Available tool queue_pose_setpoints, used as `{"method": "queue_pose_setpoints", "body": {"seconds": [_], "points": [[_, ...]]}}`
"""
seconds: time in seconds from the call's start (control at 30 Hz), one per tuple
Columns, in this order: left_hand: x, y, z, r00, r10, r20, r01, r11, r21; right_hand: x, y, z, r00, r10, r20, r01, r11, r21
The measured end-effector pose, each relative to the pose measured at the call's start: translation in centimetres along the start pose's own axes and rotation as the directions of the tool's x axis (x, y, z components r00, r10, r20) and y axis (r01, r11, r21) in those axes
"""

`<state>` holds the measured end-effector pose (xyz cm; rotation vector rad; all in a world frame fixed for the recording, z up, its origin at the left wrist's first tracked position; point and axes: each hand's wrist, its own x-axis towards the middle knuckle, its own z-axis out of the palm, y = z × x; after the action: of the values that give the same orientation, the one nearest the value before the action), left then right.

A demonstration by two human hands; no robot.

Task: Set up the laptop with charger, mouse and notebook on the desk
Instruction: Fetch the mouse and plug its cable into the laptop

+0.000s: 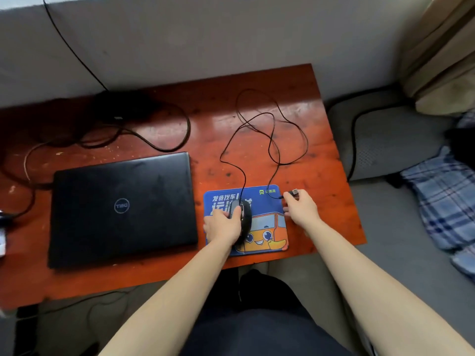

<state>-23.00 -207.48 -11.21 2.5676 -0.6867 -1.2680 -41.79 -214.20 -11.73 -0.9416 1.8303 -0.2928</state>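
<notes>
Resting on the blue mouse pad (270, 201) at the near right of the red-brown surface (321, 140), the black mouse (243, 217) is gripped by the left hand (223, 227), fingers closed around its left side. The right hand (300, 208) pinches the USB plug (294, 192) just beyond the pad's far right corner. The mouse cable (270, 134) loops across the far surface. The closed black laptop (123, 209) lies left of the pad. Charger cable (154, 142) lies behind it.

one laptop (123, 209), one mouse (243, 214), one mousepad (270, 227)
</notes>
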Motion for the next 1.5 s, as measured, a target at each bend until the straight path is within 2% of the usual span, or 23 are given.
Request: {"method": "queue_pose_setpoints", "body": {"seconds": [0.07, 0.13, 0.3, 0.43, 0.67, 0.77, 0.9, 1.07, 1.2, 1.33, 1.4, 1.5], "points": [[-0.1, 0.0, -0.3, 0.998, 0.03, -0.059, -0.021, 0.988, 0.152, 0.1, 0.1, 0.1, 1.0, 0.003, -0.006, -0.003, 1.0, 0.008], [-0.2, -0.2, -0.5, 0.993, 0.075, -0.09, -0.052, 0.972, 0.229, 0.1, 0.2, 0.3, 0.999, 0.013, -0.031, -0.013, 1.0, 0.005], [0.2, -0.3, -1.0, 0.998, 0.056, -0.023, -0.047, 0.958, 0.284, 0.0, 0.2, 0.6, 0.997, 0.036, -0.068, -0.036, 0.999, 0.005], [0.0, -0.2, -0.2, 0.998, 0.036, 0.042, -0.049, 0.934, 0.355, -0.1, 0.4, 0.4, 0.999, 0.03, -0.046, -0.03, 1.0, 0.004], [0.2, -0.4, -0.3, 0.996, 0.061, 0.068, -0.074, 0.975, 0.209, -0.3, 0.2, -0.5, 0.999, -0.032, -0.013, 0.032, 0.999, 0.008], [0.3, -0.1, -0.4, 0.997, 0.052, 0.064, -0.063, 0.982, 0.177, -0.7, -0.5, -1.4, 0.997, -0.07, -0.038, 0.069, 0.998, -0.009], [-0.3, 0.3, -1.7, 0.995, 0.095, 0.02, -0.097, 0.985, 0.14, -1.6, -2.1, -2.7, 0.984, -0.146, -0.102, 0.153, 0.986, 0.06], [-0.7, 0.7, -7.8, 0.964, 0.251, -0.087, -0.248, 0.968, 0.049, -2.6, -6.6, -2.8, 0.913, -0.312, -0.263, 0.374, 0.897, 0.235], [-1.2, -0.2, -15.0, 0.907, 0.333, -0.257, -0.333, 0.942, 0.045, -3.6, -11.6, -1.2, 0.886, -0.374, -0.274, 0.459, 0.796, 0.396], [-1.0, -1.8, -21.1, 0.869, 0.328, -0.37, -0.341, 0.939, 0.031, -5.5, -15.2, 1.5, 0.833, -0.477, -0.281, 0.551, 0.759, 0.346], [-0.5, -2.7, -23.7, 0.853, 0.317, -0.414, -0.343, 0.939, 0.012, -6.6, -16.6, 3.0, 0.772, -0.544, -0.33, 0.625, 0.745, 0.233], [1.2, -4.5, -27.2, 0.826, 0.313, -0.469, -0.352, 0.936, 0.006, -8.2, -18.4, 5.5, 0.657, -0.656, -0.371, 0.736, 0.665, 0.126]]}}
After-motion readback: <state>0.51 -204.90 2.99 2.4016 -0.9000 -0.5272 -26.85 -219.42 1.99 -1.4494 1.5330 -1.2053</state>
